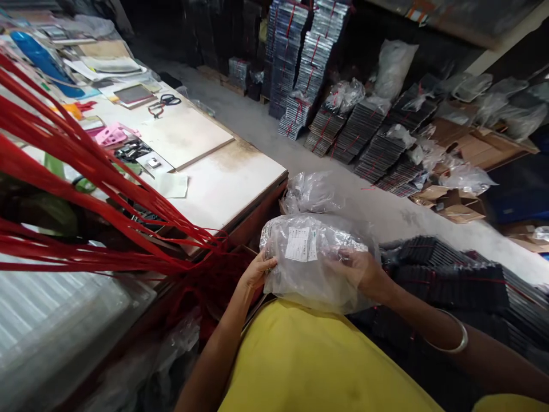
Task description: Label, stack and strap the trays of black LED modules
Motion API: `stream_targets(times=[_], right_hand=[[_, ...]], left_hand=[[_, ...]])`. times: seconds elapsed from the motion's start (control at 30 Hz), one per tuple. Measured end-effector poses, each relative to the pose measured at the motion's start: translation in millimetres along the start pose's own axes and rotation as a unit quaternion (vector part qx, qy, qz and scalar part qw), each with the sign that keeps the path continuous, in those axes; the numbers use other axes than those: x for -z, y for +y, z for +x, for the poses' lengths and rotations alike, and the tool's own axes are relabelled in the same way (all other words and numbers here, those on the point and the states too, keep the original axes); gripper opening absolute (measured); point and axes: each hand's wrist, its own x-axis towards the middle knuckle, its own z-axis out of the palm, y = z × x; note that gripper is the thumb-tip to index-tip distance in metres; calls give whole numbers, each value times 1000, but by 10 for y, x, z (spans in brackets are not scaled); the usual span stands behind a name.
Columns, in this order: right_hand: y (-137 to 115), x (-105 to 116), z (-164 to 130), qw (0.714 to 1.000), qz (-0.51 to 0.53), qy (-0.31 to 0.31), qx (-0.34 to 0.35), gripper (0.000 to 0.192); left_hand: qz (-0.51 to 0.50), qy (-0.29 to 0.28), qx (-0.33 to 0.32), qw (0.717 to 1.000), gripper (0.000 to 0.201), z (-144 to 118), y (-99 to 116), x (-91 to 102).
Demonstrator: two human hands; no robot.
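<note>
A clear plastic bag (313, 286) is held up in front of my yellow top, with a white printed label (299, 245) on its front. My left hand (257, 268) pinches the bag's left edge between thumb and fingers. On the other side my right hand (358, 272) grips the bag, its fingertips partly hidden by crumpled plastic. What the bag contains, if anything, cannot be made out. Just beyond it is another crumpled clear bag (315, 191), beside the table corner.
Red straps (141, 200) hang across the left side. Scissors (165, 103) and a board lie on the white table (249, 177). Bundled dark stacks (364, 126) line the floor ahead; more black stacks (458, 286) stand close on the right. Open cartons (458, 206) sit farther right.
</note>
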Motion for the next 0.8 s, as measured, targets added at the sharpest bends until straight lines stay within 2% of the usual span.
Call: stream_targets(times=[0.1, 0.23, 0.3, 0.37, 0.47, 0.53, 0.6, 0.7, 0.8], right_hand=[[83, -34, 37, 998, -15, 57, -4, 29], [372, -12, 105, 988, -50, 144, -20, 28], [485, 46, 192, 985, -50, 162, -38, 29], [530, 151, 369, 982, -34, 178, -46, 30], [552, 351, 875, 982, -1, 189, -1, 34], [637, 451, 1360, 983, -9, 180, 25, 37], [828, 488, 1897, 985, -49, 166, 10, 37], [1249, 419, 2606, 990, -60, 121, -28, 26], [1625, 265, 3019, 996, -45, 57, -54, 21]], left_hand=[[6, -2, -3, 1000, 87, 49, -69, 9], [39, -23, 23, 999, 82, 190, -194, -20], [62, -33, 39, 997, 78, 384, -232, -65], [89, -32, 42, 995, 74, 710, -203, -151], [143, -5, 15, 990, 62, 1410, 5, -358], [189, 34, -19, 981, 49, 1894, 209, -525], [238, 93, -62, 965, 45, 2268, 387, -688], [304, 186, -122, 927, 56, 2532, 500, -890], [371, 234, -159, 884, 67, 2588, 467, -1049]])
